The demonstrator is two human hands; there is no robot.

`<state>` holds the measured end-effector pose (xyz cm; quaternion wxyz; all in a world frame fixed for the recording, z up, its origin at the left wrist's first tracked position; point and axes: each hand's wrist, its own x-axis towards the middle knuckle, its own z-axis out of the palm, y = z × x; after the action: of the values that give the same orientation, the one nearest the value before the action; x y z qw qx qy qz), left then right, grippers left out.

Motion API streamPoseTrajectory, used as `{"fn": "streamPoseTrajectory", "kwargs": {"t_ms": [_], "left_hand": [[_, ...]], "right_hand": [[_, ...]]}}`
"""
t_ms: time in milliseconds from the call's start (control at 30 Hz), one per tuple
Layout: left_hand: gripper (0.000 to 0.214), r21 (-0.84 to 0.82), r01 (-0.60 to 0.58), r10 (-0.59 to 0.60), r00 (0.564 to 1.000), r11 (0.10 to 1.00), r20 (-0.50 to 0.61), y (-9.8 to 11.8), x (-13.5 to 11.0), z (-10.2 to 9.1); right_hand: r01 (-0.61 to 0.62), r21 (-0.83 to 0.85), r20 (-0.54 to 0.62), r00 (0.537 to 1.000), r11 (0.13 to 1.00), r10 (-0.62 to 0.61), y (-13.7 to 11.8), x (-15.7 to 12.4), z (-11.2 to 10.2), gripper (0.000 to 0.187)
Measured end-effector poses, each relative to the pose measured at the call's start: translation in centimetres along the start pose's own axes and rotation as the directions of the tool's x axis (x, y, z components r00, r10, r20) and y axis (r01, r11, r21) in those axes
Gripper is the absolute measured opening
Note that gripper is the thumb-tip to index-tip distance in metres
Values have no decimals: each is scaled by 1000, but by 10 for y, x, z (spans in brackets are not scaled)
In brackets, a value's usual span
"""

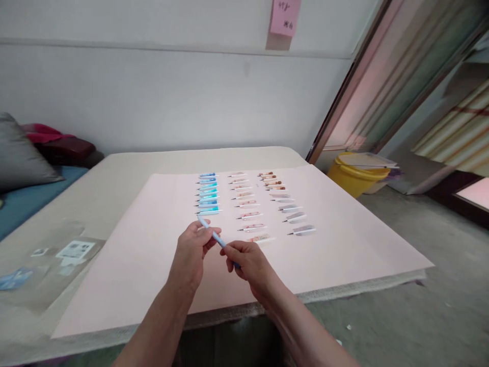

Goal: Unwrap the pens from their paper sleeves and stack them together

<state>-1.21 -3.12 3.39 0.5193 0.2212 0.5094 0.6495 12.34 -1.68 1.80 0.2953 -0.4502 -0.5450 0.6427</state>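
Observation:
Both hands hold one thin light-blue pen (214, 234) above a large pale pink sheet (336, 239). My left hand (193, 252) pinches it near the tip end, fingers closed. My right hand (248, 262) grips the rear end, fingers closed. The pen's tip points up-left toward a column of blue pens (208, 192). Beyond the hands lie two more columns: pink-and-white pens (248, 206) in the middle and brownish and grey pens (284, 201) on the right.
The sheet lies on a beige padded table (95, 193). Clear plastic packets with labels (57, 255) lie at the left. A grey cushion (19, 153) sits far left, a yellow bucket (355, 176) on the floor at right, a pink note (284, 18) on the wall.

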Motion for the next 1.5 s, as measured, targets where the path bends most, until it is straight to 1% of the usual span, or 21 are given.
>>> {"fn": "streamPoseTrajectory", "kwargs": {"t_ms": [67, 133, 167, 233, 300, 367, 433, 467, 533, 633, 667, 733, 800, 867, 933, 1033, 1133, 1200, 1300, 1400, 1500], "left_hand": [[29, -30, 19, -18, 1000, 999, 22, 1, 0, -1], [26, -8, 23, -23, 1000, 1000, 18, 2, 1, -2], [24, 20, 13, -12, 1000, 1000, -4, 2, 2, -3], [23, 69, -25, 29, 998, 997, -53, 2, 4, -5], [22, 63, -50, 55, 996, 997, -68, 3, 5, -6], [22, 20, -48, 49, 998, 999, -44, 5, 5, -6], [26, -11, -34, 34, 999, 999, -13, 8, 5, -6], [28, -15, -24, 24, 1000, 1000, -1, 8, 5, -6], [27, 1, -16, 16, 1000, 1000, -2, 9, 6, -8], [21, 45, -57, 59, 997, 997, -45, 7, 9, -11], [20, 45, -75, 77, 995, 996, -59, 7, 10, -12], [22, 9, -87, 88, 994, 996, -61, 7, 11, -13], [27, -50, -75, 74, 997, 996, -38, 8, 11, -12], [29, -75, -61, 61, 998, 995, -4, 9, 11, -11], [25, -53, -61, 61, 998, 997, 3, 9, 10, -11], [25, -7, -80, 80, 996, 997, -32, 7, 11, -13], [29, -19, -91, 90, 995, 996, -48, 5, 12, -14], [33, -42, -99, 98, 995, 994, -27, 6, 13, -14], [38, -82, -115, 116, 993, 990, 6, 7, 13, -14], [41, -105, -116, 118, 993, 988, 17, 6, 13, -13], [42, -123, -113, 118, 992, 986, 37, 5, 13, -12]], "right_hand": [[84, -146, -90, 991, 986, -98, 0, 0, 2, 23], [143, -305, -140, 971, 941, -193, -1, -2, 4, 25], [156, -358, -145, 965, 920, -220, -1, -3, 5, 25], [161, -394, -134, 964, 905, -230, -1, -4, 6, 24], [133, -338, -106, 978, 932, -178, 0, -4, 6, 25], [73, -218, -63, 994, 973, -88, 1, -2, 6, 24], [22, -122, -32, 999, 992, -26, 3, -1, 6, 24], [17, -105, -32, 999, 994, -21, 4, 0, 5, 24], [56, -135, -60, 996, 989, -64, 4, 0, 6, 25], [121, -196, -97, 985, 973, -142, 1, -2, 8, 26], [119, -186, -91, 986, 975, -137, 1, -3, 8, 24], [57, -101, -40, 997, 993, -61, 0, -4, 9, 21], [-30, 23, 37, 999, 999, 29, 0, -4, 10, 20], [-67, 97, 80, 995, 993, 59, 1, -4, 10, 21], [-44, 78, 49, 998, 996, 40, 2, -3, 11, 21], [-15, 7, -18, 1000, 1000, 15, 1, -3, 13, 19], [-36, 74, -2, 999, 997, 36, 0, -5, 15, 18], [-71, 192, 42, 997, 979, 64, -2, -7, 16, 19], [-114, 366, 102, 991, 924, 82, -3, -9, 16, 21], [-162, 484, 160, 983, 860, 95, -2, -9, 16, 23], [-232, 590, 247, 964, 774, 100, 2, -9, 14, 23]]}}
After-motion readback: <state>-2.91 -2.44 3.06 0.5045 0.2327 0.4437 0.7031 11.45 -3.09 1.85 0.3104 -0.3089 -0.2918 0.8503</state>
